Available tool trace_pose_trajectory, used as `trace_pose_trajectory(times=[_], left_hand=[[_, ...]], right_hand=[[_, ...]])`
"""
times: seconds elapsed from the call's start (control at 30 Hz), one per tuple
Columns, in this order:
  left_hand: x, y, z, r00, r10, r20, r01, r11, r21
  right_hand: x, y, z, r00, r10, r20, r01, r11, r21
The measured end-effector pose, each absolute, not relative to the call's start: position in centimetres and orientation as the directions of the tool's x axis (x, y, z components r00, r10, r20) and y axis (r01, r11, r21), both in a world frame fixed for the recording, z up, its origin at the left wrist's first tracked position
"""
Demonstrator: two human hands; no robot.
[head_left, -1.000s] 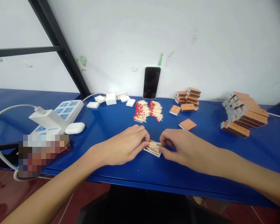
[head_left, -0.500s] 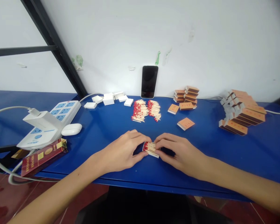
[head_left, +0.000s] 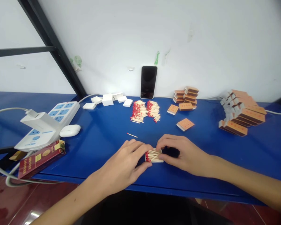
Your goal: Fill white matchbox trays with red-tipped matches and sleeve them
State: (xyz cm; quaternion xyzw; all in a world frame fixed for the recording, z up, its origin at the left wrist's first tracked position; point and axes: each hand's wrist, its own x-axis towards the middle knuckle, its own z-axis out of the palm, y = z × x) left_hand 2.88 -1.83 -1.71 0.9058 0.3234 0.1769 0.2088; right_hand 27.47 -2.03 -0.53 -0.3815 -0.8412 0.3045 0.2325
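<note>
My left hand [head_left: 128,164] grips the left end of a small white matchbox tray [head_left: 158,161] between thumb and fingers. Red-tipped matches [head_left: 153,154] fill the tray, heads toward the left. At its right end, my right hand [head_left: 182,153] has thumb and fingers closed around the tray, the thumb touching the matches. One loose match [head_left: 132,135] lies on the table just beyond my left hand. Farther back are two piles of matches, a larger left pile [head_left: 139,111] and a smaller right pile [head_left: 153,110].
White empty trays [head_left: 107,100] lie at the back left. Orange matchbox sleeves [head_left: 185,124] sit right of centre, with a larger stack of matchboxes [head_left: 245,111] at far right. A phone [head_left: 149,82] leans on the wall. A power strip [head_left: 46,128], white case [head_left: 70,130] and red box [head_left: 42,158] are left.
Both hands and the tray have come slightly nearer to me, and the tray is turned straighter. The loose match beyond my left hand now shows.
</note>
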Motion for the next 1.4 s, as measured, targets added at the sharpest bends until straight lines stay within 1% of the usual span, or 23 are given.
trace_pose_trajectory(times=[0.1, 0.17, 0.33, 0.4, 0.5, 0.63, 0.8, 0.9, 0.93, 0.97, 1.0, 1.07, 1.1, 1.17, 1.2, 1.23, 1.27, 1.3, 1.4], left_hand=[[3.0, -1.9, -1.8, 0.723, 0.657, 0.212, 0.508, -0.715, 0.481], [3.0, -2.1, -1.9, 0.731, 0.641, 0.234, 0.502, -0.738, 0.451], [3.2, -2.6, -2.1, 0.762, 0.560, 0.326, 0.497, -0.828, 0.261], [3.2, -2.7, -2.2, 0.766, 0.536, 0.354, 0.485, -0.844, 0.230], [3.0, -2.6, -2.5, 0.741, 0.556, 0.377, 0.482, -0.831, 0.278], [2.9, -2.5, -2.7, 0.734, 0.582, 0.350, 0.474, -0.808, 0.350], [3.0, -2.5, -2.7, 0.730, 0.589, 0.346, 0.468, -0.801, 0.374], [2.9, -2.5, -2.7, 0.730, 0.587, 0.351, 0.464, -0.802, 0.377], [2.9, -2.5, -2.7, 0.731, 0.582, 0.356, 0.460, -0.806, 0.371], [2.9, -2.5, -2.7, 0.736, 0.574, 0.360, 0.457, -0.812, 0.362], [2.8, -2.5, -2.7, 0.740, 0.567, 0.362, 0.456, -0.818, 0.350], [2.8, -2.5, -2.7, 0.736, 0.574, 0.359, 0.472, -0.815, 0.336], [2.7, -2.5, -2.7, 0.728, 0.584, 0.358, 0.484, -0.809, 0.334], [2.7, -2.6, -2.6, 0.715, 0.599, 0.360, 0.506, -0.799, 0.325], [2.7, -2.6, -2.6, 0.714, 0.600, 0.361, 0.514, -0.800, 0.312], [2.8, -2.7, -2.5, 0.718, 0.594, 0.362, 0.518, -0.804, 0.293], [2.8, -2.7, -2.5, 0.724, 0.584, 0.368, 0.518, -0.812, 0.269], [2.9, -2.7, -2.5, 0.728, 0.574, 0.376, 0.520, -0.819, 0.243], [3.1, -2.8, -2.4, 0.735, 0.556, 0.388, 0.529, -0.828, 0.184]], right_hand=[[27.1, -2.2, -0.6, -0.594, 0.786, 0.171, 0.505, 0.529, -0.682], [26.8, -2.3, -0.7, -0.584, 0.793, 0.175, 0.508, 0.525, -0.683], [26.2, -2.3, -0.8, -0.520, 0.831, 0.198, 0.557, 0.505, -0.659], [26.2, -2.3, -0.7, -0.523, 0.829, 0.198, 0.566, 0.511, -0.647], [26.5, -2.4, -0.4, -0.577, 0.797, 0.180, 0.550, 0.542, -0.636], [26.8, -2.5, -0.3, -0.588, 0.786, 0.193, 0.563, 0.568, -0.600], [26.4, -2.7, -0.2, -0.574, 0.803, 0.160, 0.604, 0.547, -0.579], [26.2, -3.0, 0.0, -0.571, 0.803, 0.169, 0.605, 0.551, -0.575], [26.4, -2.9, 0.0, -0.575, 0.797, 0.186, 0.607, 0.568, -0.556], [26.9, -2.7, 0.0, -0.575, 0.787, 0.221, 0.618, 0.596, -0.513], [27.6, -2.4, -0.1, -0.571, 0.775, 0.272, 0.641, 0.628, -0.442], [29.8, -1.4, -0.6, -0.558, 0.740, 0.377, 0.715, 0.659, -0.235], [31.1, -0.9, -0.9, -0.549, 0.733, 0.400, 0.758, 0.639, -0.131], [33.7, -0.1, -1.4, -0.503, 0.774, 0.385, 0.838, 0.545, -0.001], [34.7, 0.0, -1.7, -0.499, 0.790, 0.357, 0.851, 0.525, 0.027], [35.4, -0.1, -1.8, -0.498, 0.801, 0.333, 0.854, 0.520, 0.026], [35.7, -0.6, -1.8, -0.503, 0.807, 0.309, 0.849, 0.528, 0.000], [35.5, -1.3, -1.8, -0.518, 0.807, 0.282, 0.833, 0.551, -0.045], [33.2, -3.9, -1.2, -0.580, 0.787, 0.211, 0.753, 0.617, -0.230]])
